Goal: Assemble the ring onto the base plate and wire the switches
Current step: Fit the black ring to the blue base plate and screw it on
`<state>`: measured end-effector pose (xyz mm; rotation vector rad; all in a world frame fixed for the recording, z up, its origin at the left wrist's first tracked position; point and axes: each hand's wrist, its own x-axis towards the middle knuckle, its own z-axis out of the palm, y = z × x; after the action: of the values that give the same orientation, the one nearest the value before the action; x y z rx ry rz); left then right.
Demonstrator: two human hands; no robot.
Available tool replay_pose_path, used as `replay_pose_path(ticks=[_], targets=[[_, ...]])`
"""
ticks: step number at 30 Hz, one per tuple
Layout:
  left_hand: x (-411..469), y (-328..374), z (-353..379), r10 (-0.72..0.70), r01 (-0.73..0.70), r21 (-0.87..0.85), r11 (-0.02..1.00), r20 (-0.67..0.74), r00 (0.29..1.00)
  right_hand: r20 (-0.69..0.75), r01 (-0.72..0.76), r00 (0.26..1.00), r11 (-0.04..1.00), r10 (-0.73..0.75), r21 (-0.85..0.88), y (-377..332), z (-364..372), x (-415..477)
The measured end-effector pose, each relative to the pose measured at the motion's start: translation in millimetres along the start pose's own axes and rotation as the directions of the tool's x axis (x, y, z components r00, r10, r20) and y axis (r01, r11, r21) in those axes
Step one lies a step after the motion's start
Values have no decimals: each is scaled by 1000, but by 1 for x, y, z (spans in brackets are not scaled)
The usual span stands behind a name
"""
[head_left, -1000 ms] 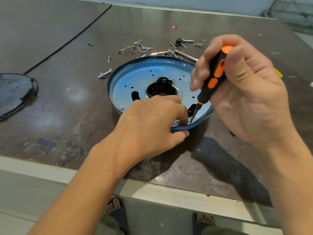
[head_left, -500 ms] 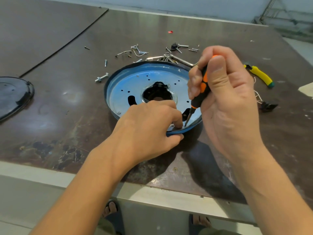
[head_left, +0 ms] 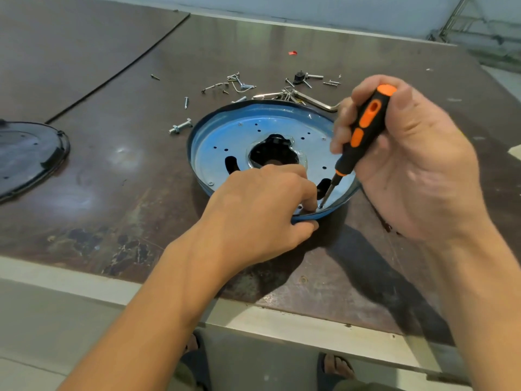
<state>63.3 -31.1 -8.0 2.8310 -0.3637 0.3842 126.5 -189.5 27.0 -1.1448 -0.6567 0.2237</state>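
Two hands work at the near edge of the blue plate [head_left: 225,136], which lies flat on the tabletop [head_left: 127,170] with the ring [head_left: 267,107] standing around it as a rim. We judge the step in hand to be fastening ring to plate: the tip of the screwdriver [head_left: 363,131] sits on a small screw [head_left: 320,206] just inside the rim. Our left hand [head_left: 262,210] pinches the ring at its near side, thumb outside under the edge and curled fingers inside, one fingertip right beside the screw. Our right hand [head_left: 417,165] is wrapped round the orange-and-black handle, and the tool is tilted with its top leaning away to the right. Next we need to turn the handle while pressing down along the shaft, the left hand bracing the plate so it neither spins nor lifts. Whether the screw is seated we cannot tell. No wires or switches show, so the wiring seems not yet begun. Spare screws [head_left: 242,83] lie beyond the plate.
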Motion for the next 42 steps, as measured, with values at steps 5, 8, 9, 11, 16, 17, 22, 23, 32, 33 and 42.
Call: replay_pose_path(ticks=[5, 8, 9, 11, 16, 17, 22, 23, 32, 33, 42], targets=[[1, 0, 1, 2, -2, 5, 1000, 8, 1000, 63, 18, 998, 999, -20, 29, 1, 1, 0], [2, -1, 2, 4, -3, -4, 1000, 18, 1000, 4, 35, 999, 999, -35, 16, 4, 6, 2], [2, -1, 2, 2, -2, -2, 1000, 23, 1000, -40, 52, 998, 999, -52, 1, 6, 6, 3], [2, -1, 2, -2, 2, 11, 1000, 23, 1000, -138, 94, 985, 995, -100, -43, 11, 11, 0], [2, 0, 2, -16, 15, 15, 1000, 36, 999, -258, 203, 932, 957, -254, -207, 22, 38, -17], [2, 0, 2, -19, 19, 8, 1000, 42, 999, -258, 201, 932, 954, -256, -223, 21, 39, -18], [1, -1, 1, -11, 10, 14, 1000, 25, 1000, -212, 113, 968, 988, -134, -108, 8, 16, -7], [0, -1, 1, -8, 8, 9, 1000, 21, 1000, -200, 106, 972, 991, -121, -84, 6, 11, -5], [2, -1, 1, -4, 4, -5, 1000, 22, 1000, 8, -18, 1000, 990, 17, 143, 2, -8, 1], [2, -1, 2, -3, 3, -5, 1000, 21, 1000, 18, -35, 999, 986, 33, 160, 2, -9, 1], [2, -2, 3, -1, 1, -5, 1000, 25, 1000, 78, -19, 997, 998, 15, 56, 4, 0, 0]])
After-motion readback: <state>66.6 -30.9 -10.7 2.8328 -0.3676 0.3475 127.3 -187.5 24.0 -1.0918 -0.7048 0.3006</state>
